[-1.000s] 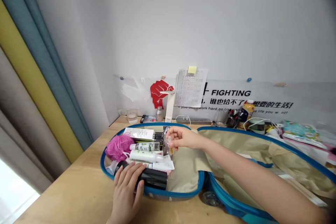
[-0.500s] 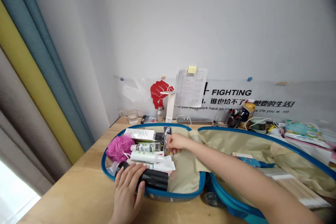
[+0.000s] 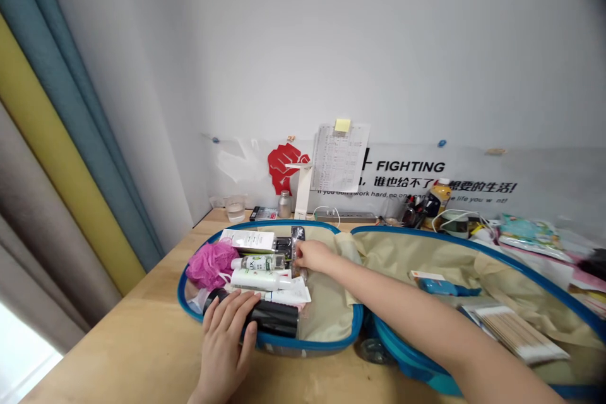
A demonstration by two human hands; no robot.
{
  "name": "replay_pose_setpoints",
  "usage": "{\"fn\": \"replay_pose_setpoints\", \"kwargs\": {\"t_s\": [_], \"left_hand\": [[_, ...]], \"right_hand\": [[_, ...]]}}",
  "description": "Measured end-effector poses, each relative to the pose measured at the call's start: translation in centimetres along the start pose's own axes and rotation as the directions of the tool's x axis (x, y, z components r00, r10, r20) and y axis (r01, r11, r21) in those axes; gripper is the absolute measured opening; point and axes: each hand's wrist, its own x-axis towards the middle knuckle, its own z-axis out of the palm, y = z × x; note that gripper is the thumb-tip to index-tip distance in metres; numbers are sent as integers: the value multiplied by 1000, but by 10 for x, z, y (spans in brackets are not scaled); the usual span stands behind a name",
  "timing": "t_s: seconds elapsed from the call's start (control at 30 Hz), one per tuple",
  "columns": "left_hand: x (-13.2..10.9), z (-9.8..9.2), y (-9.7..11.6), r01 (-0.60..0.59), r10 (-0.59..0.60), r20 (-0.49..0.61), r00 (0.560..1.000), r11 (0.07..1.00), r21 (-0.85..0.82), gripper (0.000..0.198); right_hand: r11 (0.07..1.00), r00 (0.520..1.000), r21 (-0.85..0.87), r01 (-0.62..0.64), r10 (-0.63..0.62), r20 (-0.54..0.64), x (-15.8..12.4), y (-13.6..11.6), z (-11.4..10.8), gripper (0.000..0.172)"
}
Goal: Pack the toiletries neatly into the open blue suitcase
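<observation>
My left hand (image 3: 228,333) lies over a black cylinder (image 3: 274,317) at the near edge of the open case's left half (image 3: 326,322), its fingers stretched out. With fingers pinched, my right hand (image 3: 310,257) is on a narrow clear package with a dark top (image 3: 298,233); the fingers hide part of it. Left of that package are a white box (image 3: 249,240), a small LUX bottle (image 3: 260,262), a white bottle (image 3: 260,279) and a white tube (image 3: 288,294). A pink bath puff (image 3: 211,265) sits at the left end.
The case's right half (image 3: 388,246) holds a blue item (image 3: 447,286) and a pack of cotton swabs (image 3: 516,328). Behind stand a white lamp (image 3: 303,192), a glass of water (image 3: 235,208), a power strip (image 3: 353,216) and a yellow-labelled bottle (image 3: 441,194). Curtains (image 3: 71,107) hang left.
The view has shifted slightly, so everything sits a little further left. My right hand stays at the clear package, and my left hand stays on the black cylinder.
</observation>
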Motion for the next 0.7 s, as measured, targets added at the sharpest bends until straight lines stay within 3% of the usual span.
{"fn": "replay_pose_setpoints", "kwargs": {"t_s": [0.1,0.17,0.27,0.37,0.43,0.53,0.7], "left_hand": [[-1,1,0,7,-7,-2,1000,1000,0,34],[-1,0,0,3,-3,-4,1000,1000,-1,35],[0,0,-1,-17,17,-14,1000,1000,-4,34],[1,0,-1,-32,32,-28,999,999,0,33],[1,1,-1,-34,34,-33,999,999,0,33],[1,1,-1,-28,28,-30,999,1000,0,33],[2,1,1,-25,25,-34,999,1000,2,33]], "right_hand": [[999,995,39,5,-2,-98,-7,9,-17,35],[998,986,64,-8,19,-167,-16,28,-37,36],[994,971,73,-79,94,-220,-38,76,-71,38],[979,960,35,-201,204,-189,-68,136,-91,35],[958,951,-13,-287,283,-129,-90,174,-89,30],[918,921,-79,-389,387,-34,-117,218,-70,25],[863,868,-151,-481,494,58,-137,256,-39,27]]}}
